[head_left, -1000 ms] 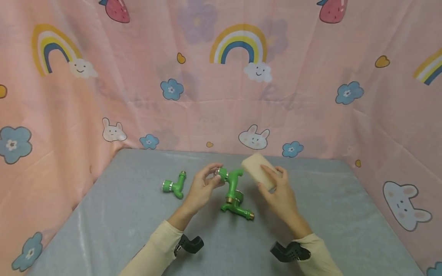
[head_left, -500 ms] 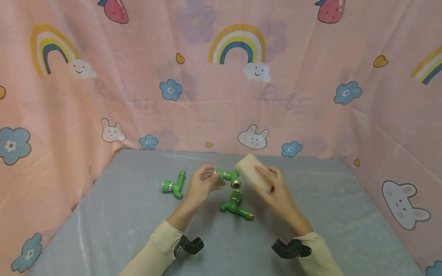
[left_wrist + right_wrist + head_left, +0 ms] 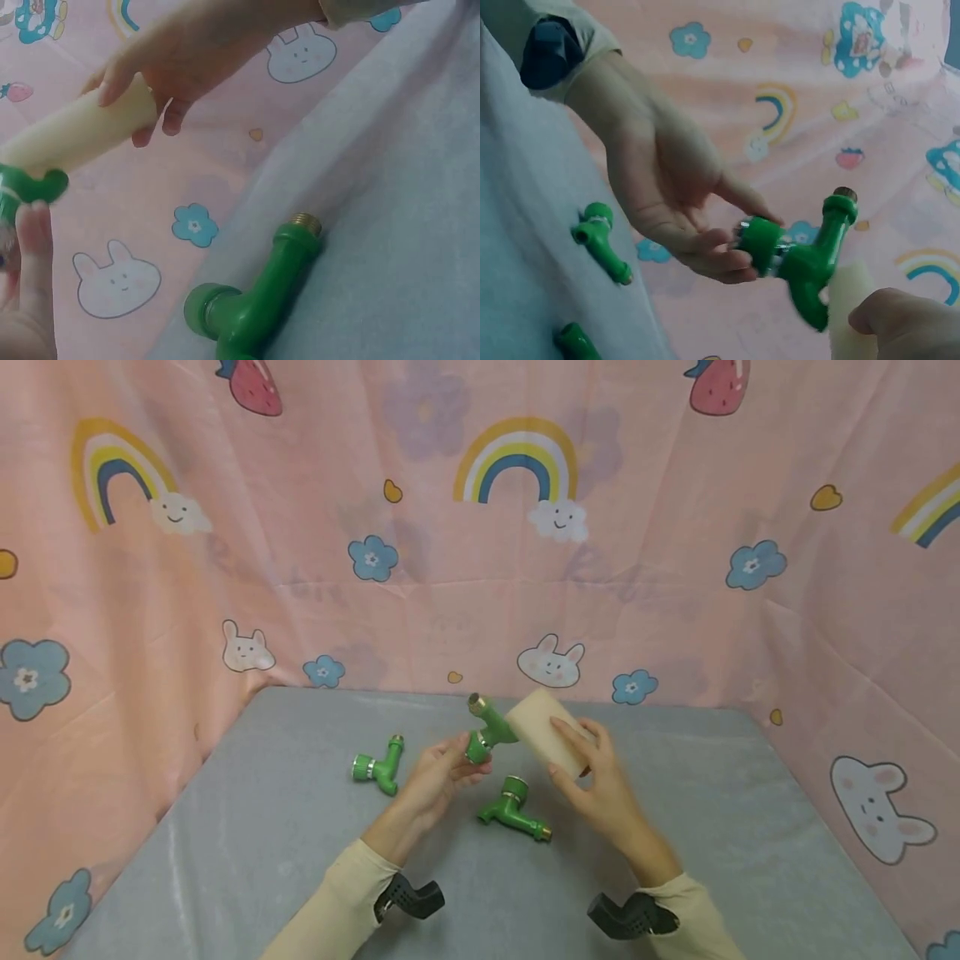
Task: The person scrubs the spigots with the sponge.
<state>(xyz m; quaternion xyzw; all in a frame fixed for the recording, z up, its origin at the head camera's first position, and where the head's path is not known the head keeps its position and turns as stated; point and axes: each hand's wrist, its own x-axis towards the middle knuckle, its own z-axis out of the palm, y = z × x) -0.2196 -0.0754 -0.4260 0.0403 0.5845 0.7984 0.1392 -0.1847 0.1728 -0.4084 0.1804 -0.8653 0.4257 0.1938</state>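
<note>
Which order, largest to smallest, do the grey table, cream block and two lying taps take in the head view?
1. Grey table
2. Cream block
3. Left lying tap and right lying tap: too alike to rank

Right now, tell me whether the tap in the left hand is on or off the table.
Off the table: the left hand holds the green tap by its knob, seen against the pink curtain in the right wrist view.

The left hand [image 3: 429, 783] holds one green tap [image 3: 492, 728]; a second tap [image 3: 384, 768] lies to its left, a third tap [image 3: 512, 812] between both hands: three altogether. The right hand [image 3: 606, 787] grips one cream block [image 3: 546, 732]. Two black devices [image 3: 414, 898] sit behind the hands, one per wrist.
</note>
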